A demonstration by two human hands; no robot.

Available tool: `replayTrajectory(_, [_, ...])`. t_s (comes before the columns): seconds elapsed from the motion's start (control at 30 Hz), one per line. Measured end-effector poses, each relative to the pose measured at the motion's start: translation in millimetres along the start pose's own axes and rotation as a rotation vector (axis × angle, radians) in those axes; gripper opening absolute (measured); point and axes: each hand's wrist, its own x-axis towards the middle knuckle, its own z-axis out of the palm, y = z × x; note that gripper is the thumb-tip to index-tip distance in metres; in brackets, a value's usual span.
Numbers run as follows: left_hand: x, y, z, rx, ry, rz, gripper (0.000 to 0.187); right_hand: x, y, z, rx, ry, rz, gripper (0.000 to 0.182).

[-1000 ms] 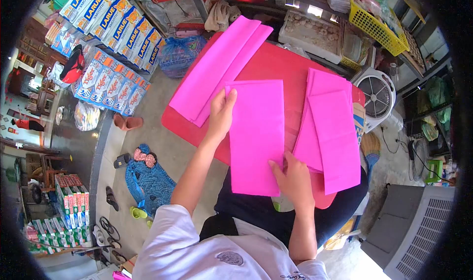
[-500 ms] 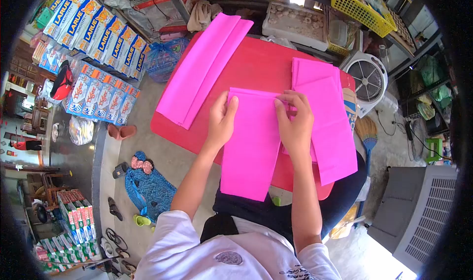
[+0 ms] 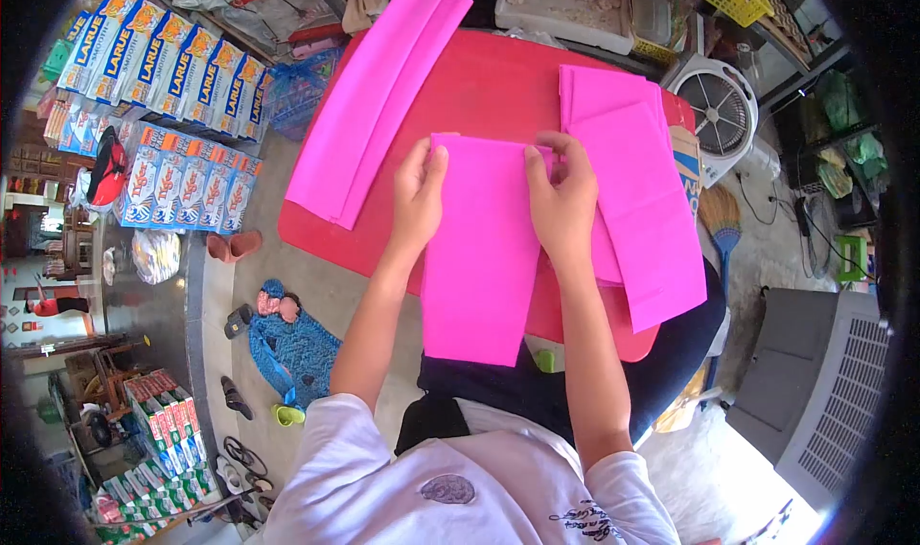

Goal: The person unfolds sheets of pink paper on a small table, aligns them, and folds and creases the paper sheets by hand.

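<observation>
Between the left hand [image 3: 416, 195] and right hand [image 3: 563, 200], a folded pink sheet [image 3: 482, 257] is pinched at its far corners, its long axis directed near-to-far.

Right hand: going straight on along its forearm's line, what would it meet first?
The right hand would probably meet the table, though its height above it is unclear.

The sheet [image 3: 479, 257], bright pink and rectangular, is held by its two upper corners, long sides running down, its surface smooth and its lower end past the near edge of the red table [image 3: 479, 85]. A long pink strip [image 3: 369, 114], creased lengthwise, lies aslant at the table's left; overlapping pink pieces [image 3: 644, 185] lie at its right.
</observation>
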Motion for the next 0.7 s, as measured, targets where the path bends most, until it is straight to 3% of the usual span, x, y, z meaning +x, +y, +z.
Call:
replayTrajectory(0.07, [5, -2, -4, 0.021, 0.033, 0.005, 0.036, -5, -2, 4, 0.067, 0.053, -0.022, 0.045])
replayTrajectory(0.17, [13, 3, -7, 0.058, 0.112, 0.007, 0.037, -15, -19, -1, 0.191, -0.078, 0.17, 0.067])
replayTrajectory(0.27, [23, 6, -10, 0.052, 0.209, 0.007, 0.035, -18, 13, 10, 0.095, -0.167, -0.038, 0.072])
replayTrajectory(0.37, [40, 4, -15, 0.023, 0.316, 0.017, 0.034, -31, -4, 2, -0.182, -0.226, -0.09, 0.072])
replayTrajectory(0.47, [62, -21, -36, 0.22, 0.342, 0.112, 0.033, -47, -18, 0, -0.572, -0.198, -0.386, 0.067])
replayTrajectory(0.57, [73, -37, -37, 0.224, 0.399, 0.096, 0.032, -70, -8, 9, -0.546, -0.463, -0.587, 0.062])
replayTrajectory(0.7, [72, -41, -36, 0.254, 0.388, 0.11, 0.032, -95, 9, 19, -0.649, -0.573, -0.648, 0.063])
